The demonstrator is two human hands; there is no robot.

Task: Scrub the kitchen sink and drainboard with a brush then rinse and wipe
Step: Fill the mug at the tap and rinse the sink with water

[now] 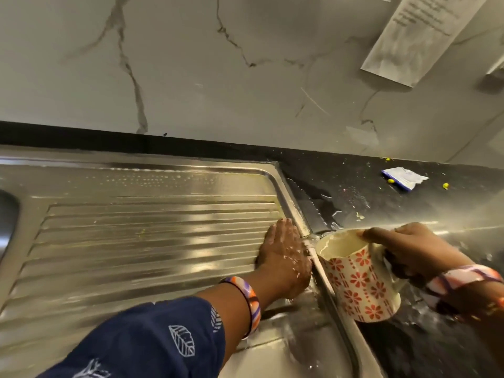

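Fingers (281, 230) of the left hand (286, 255) are laid straight and flat on the ridged steel drainboard (136, 241), at its right-hand edge; nothing is gripped, and water droplets are seen across the back of the hand. Fingers (373, 236) of the right hand (409, 252) are curled round the handle and over the rim of a mug (357, 282), cream with a red flower pattern. The mug is tilted toward the left hand, and a thin stream of water is seen leaving its lip beside the drainboard's raised rim. A striped bangle (251, 304) in orange, purple and white is worn on the left wrist, above a dark blue sleeve (152, 339) printed with white leaves; a similar bangle (463, 279) is worn on the right wrist. The sink bowl (6, 222) is only partly shown, at the left edge of the view. To the right of the drainboard, the black tabletop (409, 197) is shown wet and speckled with pale residue and small yellow bits. A torn sachet (403, 178), white and blue, lies well apart from the mug, near the marbled wall (218, 77); its print is too small to read. A printed paper sheet (420, 36) is fixed to the wall at upper right; its lines of text are blurred and cannot be read.
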